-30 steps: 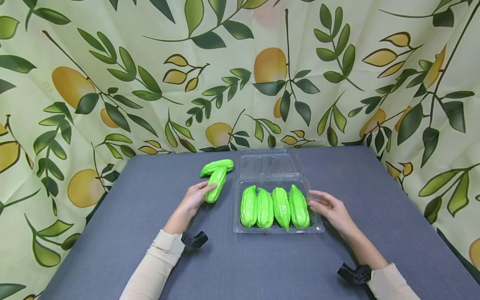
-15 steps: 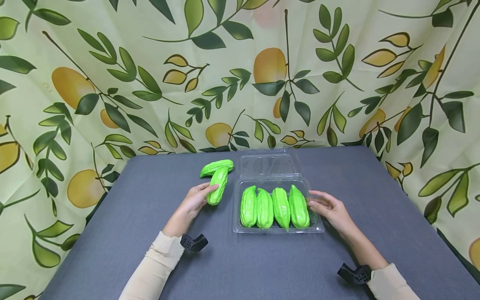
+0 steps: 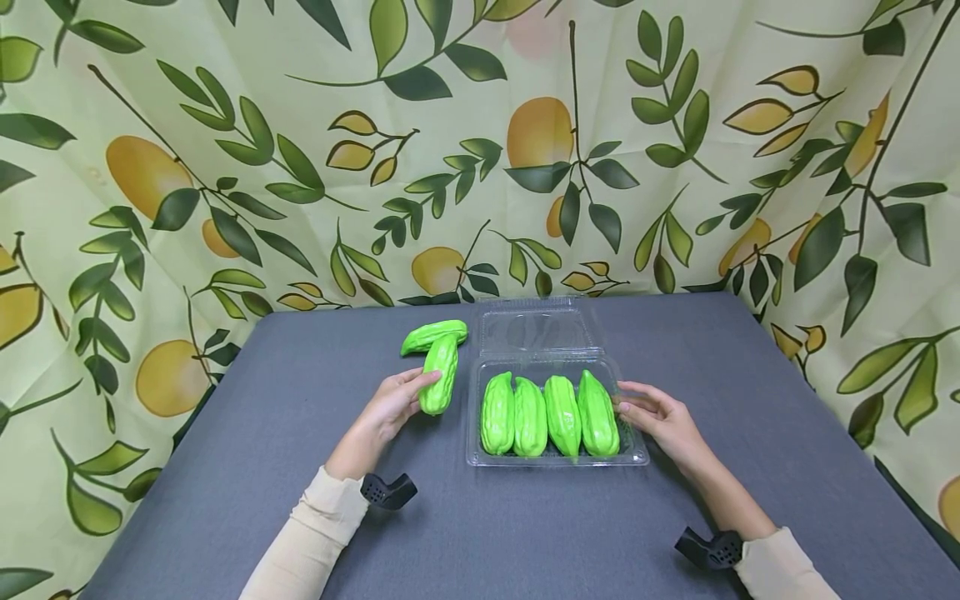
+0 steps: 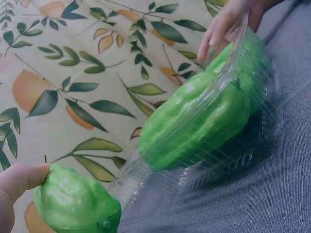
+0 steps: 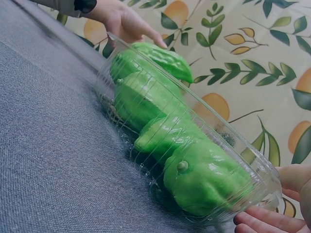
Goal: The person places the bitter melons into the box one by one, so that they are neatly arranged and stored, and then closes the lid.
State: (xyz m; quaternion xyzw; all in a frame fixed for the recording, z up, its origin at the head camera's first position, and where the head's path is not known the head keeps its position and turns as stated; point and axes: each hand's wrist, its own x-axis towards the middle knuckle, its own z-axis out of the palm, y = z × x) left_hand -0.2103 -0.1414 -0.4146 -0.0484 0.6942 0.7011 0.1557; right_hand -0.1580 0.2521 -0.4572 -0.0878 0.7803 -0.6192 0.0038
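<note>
Held gourd [image 3: 439, 375] shifts slightly right. Left hand [image 3: 392, 403] pinches it, thumb uppermost, just left of clear box [image 3: 517, 461]; long axis runs near-to-far, roughly parallel to 4 boxed gourds [image 3: 530, 418]. Right hand [image 3: 662, 418], fingers loosely extended, touches box's right wall.

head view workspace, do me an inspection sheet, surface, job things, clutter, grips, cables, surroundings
Surface: grey-blue tabletop, fabric-like texture.
Job's things: clear container with its lid open on the far side; four green gourds side by side inside; fifth gourd in hand; sixth gourd lying left of the lid, partly hidden by the fifth.
Clutter: nothing seen.
Grips: left grip holds the fifth gourd between thumb and fingers; right grip has its fingers at the container's right side.
Cables: nothing seen.
Surroundings: backdrop cloth printed with leaves and orange fruit.
</note>
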